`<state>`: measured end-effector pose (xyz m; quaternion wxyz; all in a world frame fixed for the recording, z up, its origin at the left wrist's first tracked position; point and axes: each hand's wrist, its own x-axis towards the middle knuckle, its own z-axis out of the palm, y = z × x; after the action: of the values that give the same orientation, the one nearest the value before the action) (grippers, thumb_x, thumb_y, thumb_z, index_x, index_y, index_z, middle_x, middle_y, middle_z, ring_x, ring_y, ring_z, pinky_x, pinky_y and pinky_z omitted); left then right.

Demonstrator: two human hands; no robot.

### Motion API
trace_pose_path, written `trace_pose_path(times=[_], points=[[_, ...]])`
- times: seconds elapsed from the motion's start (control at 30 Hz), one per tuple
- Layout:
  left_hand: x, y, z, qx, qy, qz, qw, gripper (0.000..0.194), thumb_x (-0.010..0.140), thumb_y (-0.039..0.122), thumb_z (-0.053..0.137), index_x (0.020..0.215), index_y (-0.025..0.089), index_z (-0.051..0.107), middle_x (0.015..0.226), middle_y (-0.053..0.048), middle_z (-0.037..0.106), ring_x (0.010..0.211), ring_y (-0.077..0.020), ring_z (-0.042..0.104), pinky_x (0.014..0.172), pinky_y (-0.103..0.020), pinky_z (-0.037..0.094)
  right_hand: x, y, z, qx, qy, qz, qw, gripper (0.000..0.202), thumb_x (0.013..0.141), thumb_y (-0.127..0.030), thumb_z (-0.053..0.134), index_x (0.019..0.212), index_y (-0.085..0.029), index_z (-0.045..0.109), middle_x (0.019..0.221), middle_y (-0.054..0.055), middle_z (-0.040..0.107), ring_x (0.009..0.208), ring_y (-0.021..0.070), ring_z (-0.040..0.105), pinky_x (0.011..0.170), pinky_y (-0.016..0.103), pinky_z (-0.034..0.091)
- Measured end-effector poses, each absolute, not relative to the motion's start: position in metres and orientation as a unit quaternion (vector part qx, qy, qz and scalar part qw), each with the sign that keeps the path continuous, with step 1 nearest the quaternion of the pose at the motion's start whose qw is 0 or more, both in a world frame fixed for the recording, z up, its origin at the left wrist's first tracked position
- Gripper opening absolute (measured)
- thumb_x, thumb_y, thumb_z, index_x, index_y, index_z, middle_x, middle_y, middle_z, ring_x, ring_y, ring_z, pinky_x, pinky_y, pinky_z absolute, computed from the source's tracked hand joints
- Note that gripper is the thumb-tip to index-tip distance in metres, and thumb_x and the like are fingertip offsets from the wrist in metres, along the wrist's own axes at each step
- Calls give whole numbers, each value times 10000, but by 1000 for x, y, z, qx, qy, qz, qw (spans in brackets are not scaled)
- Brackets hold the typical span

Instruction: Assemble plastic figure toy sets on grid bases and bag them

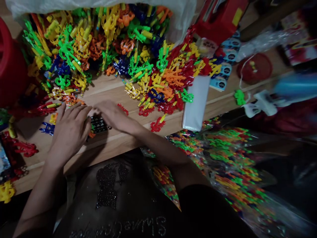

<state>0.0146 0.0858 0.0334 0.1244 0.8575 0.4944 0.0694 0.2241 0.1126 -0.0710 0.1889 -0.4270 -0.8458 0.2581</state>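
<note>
Both hands are over the wooden table near its front edge. My left hand [73,127] is palm down with its fingers bent beside a small black patterned card [100,124]; whatever lies under its fingers is hidden. At the card's upper edge is my right hand [111,114], its fingers curled down and blurred, so what they hold cannot be made out. A bit of orange and green shows between the left thumb and the card. A blue plastic figure [47,128] lies left of my left hand, and a small red figure [123,109] lies just beyond my right hand.
A large heap of colourful plastic figures [99,43] spreads from a white sack [104,4] at the back. A red container [11,66] stands at the left. Right of the heap are a stack of clear bags [196,102] and a red device [219,19]. Filled bags [230,162] lie below right.
</note>
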Motion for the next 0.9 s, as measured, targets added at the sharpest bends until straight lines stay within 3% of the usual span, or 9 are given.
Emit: trace_pose_path(times=[0.1,0.2,0.33,0.47,0.6,0.73,0.9], points=[[11,84,32,858,490,86,125,464,1100,337,370,1414,190,678,1414,-147,728,1419,-334,621,1319,-644,320,281,135,-58,-619,-748,162,178,469,978,-30,415,1382,-194,590,1383,159,634,1315,320,570,1166,591,466],[8,83,30,857,490,97,124,440,1094,333,386,1407,230,679,1403,-116,738,1385,-321,642,1303,-643,349,310,147,-60,-694,-686,159,152,353,987,-86,435,1291,-133,608,1321,237,647,1287,398,591,1105,673,478],[8,83,30,855,494,102,120,436,1079,326,414,1427,260,668,1402,-104,739,1361,-332,650,1282,-670,362,298,151,-69,-637,-701,252,196,269,1025,-266,556,1276,-178,596,1268,192,682,1237,363,630,1081,603,527],[8,83,32,857,489,90,136,468,1076,310,399,1458,219,653,1432,-133,722,1369,-344,642,1285,-675,349,280,165,-63,-576,-735,270,234,225,1055,-234,494,1220,-219,646,1220,123,706,1216,305,627,1110,535,513],[8,84,33,855,494,80,133,479,1090,333,379,1485,211,622,1468,-131,701,1373,-335,640,1292,-649,346,271,190,-59,-518,-792,249,209,235,1042,-178,495,1155,-237,693,1291,100,696,1277,298,568,1185,540,444],[7,84,32,850,504,85,126,499,1121,427,350,1489,197,596,1459,-140,702,1389,-318,631,1315,-609,326,262,207,-67,-501,-801,274,179,177,1072,-282,525,1063,-226,692,1173,108,709,1279,311,542,1184,559,430],[5,84,30,847,504,93,142,519,1135,451,296,1525,208,539,1527,-133,654,1442,-286,594,1330,-581,315,258,207,-78,-501,-800,274,184,216,1096,-330,475,1079,-210,653,1226,137,694,1312,335,540,1172,579,441]])
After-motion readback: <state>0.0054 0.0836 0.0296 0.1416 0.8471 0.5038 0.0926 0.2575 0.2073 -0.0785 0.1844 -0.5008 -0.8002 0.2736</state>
